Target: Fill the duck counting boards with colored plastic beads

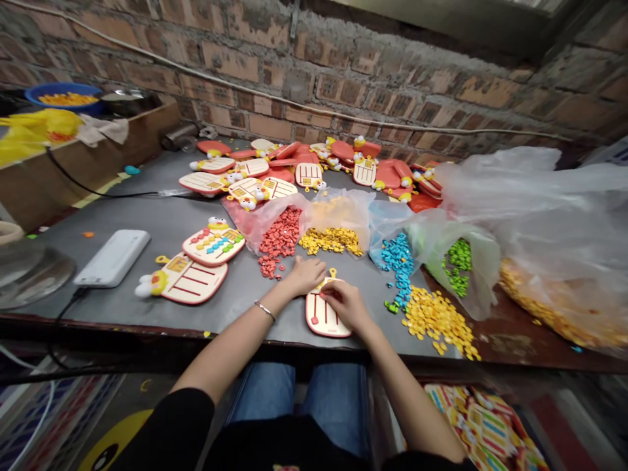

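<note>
The left hand (307, 277), finger grip hidden from me, seems to steady the toy board (338, 326) on the table (161, 324) while the right hand (349, 305) pinches a red bead (322, 295) over it, more red beads (283, 234) handily close

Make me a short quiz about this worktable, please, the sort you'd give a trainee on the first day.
1. Which wrist wears the bracelet, left or right?
2. True or false: a red piece sits on the board under the right hand.
3. Which loose pile reaches nearest the front edge of the table: A) red, B) blue, or C) yellow?

Key:
1. Left.
2. True.
3. C, the yellow pile.
</note>
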